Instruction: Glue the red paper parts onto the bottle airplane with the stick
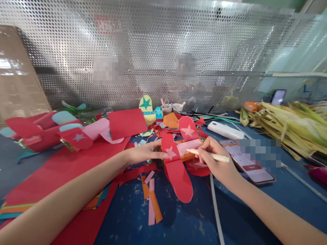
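A red paper plane [179, 180] with pink stars on its rounded wings is before me, over the blue table. My left hand [143, 152] is closed on its left side, thumb on the wing beside a star and fingers partly hidden behind. Between the fingertips of my right hand [216, 158] is a slim white pen [221, 158], its tip at the pink band [189, 145] around the plane's middle. Whether the tip touches the paper I cannot tell. Pink and orange paper strips [153, 204] lie on the table below the plane.
Large red sheets [58, 170] and red paper planes [43, 132] lie at left. A phone [252, 168] and white device [224, 130] are near my right hand, with dried husks [293, 126] beyond. A yellow paper piece [145, 105] stands before the perforated metal panel [153, 41].
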Demonstrator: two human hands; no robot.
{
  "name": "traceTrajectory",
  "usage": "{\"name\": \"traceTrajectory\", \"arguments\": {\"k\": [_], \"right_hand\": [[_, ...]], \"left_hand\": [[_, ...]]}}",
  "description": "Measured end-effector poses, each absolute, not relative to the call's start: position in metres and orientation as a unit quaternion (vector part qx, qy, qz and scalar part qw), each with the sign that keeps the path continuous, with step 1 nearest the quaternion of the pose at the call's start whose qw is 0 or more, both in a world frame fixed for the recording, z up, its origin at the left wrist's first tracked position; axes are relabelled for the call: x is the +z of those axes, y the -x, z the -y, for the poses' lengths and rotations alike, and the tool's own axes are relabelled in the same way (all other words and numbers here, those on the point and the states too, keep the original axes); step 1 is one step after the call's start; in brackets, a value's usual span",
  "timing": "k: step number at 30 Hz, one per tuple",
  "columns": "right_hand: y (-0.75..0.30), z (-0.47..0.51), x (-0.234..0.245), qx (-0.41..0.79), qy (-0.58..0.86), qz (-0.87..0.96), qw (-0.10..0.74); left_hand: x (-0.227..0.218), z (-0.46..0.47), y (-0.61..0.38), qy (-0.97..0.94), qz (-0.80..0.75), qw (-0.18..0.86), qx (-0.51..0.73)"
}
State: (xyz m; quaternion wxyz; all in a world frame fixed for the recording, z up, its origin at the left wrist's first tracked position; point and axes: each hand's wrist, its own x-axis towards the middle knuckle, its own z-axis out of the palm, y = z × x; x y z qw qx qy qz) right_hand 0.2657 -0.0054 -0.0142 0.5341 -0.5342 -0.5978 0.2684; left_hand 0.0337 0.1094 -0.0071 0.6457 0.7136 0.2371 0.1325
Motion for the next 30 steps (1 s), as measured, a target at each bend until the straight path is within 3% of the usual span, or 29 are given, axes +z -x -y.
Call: {"name": "traceTrajectory", "arguments": {"k": [30], "right_hand": [[-0.2676, 0.0016, -0.0151, 0.247, 0.522, 0.598, 0.557]], "left_hand": [[-0.0055, -0.1085, -0.0334, -0.717, -0.24, 0.64, 0.134]]}}
